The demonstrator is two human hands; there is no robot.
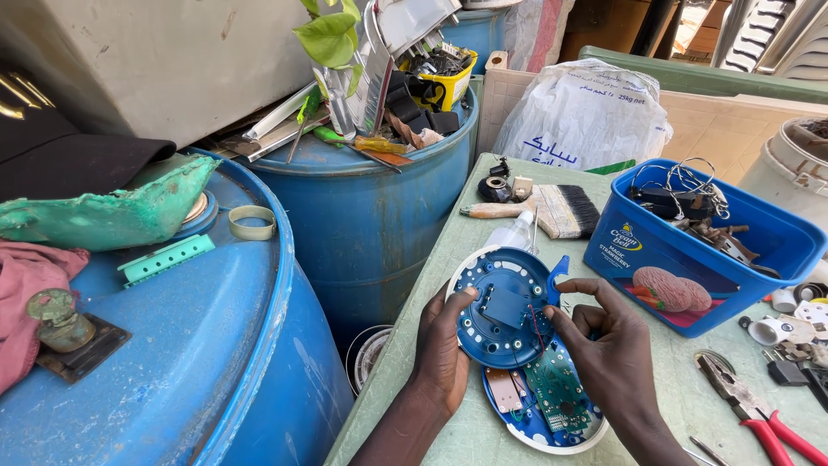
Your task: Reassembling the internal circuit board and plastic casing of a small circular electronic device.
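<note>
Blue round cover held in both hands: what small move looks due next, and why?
Probably tilt the blue round cover further off the white base, gently: left hand and right hand hold it, and thin wires run down toward the green circuit board.

Bright daylight falls over my bench from the upper right, where the pale paved ground washes out almost white. The glossy big blue plastic drum catches soft sheen along its rim. My hands throw only short, faint shadows on the green tabletop. Everything stays sharp, with slight wide-angle bending near the frame edges.
</note>
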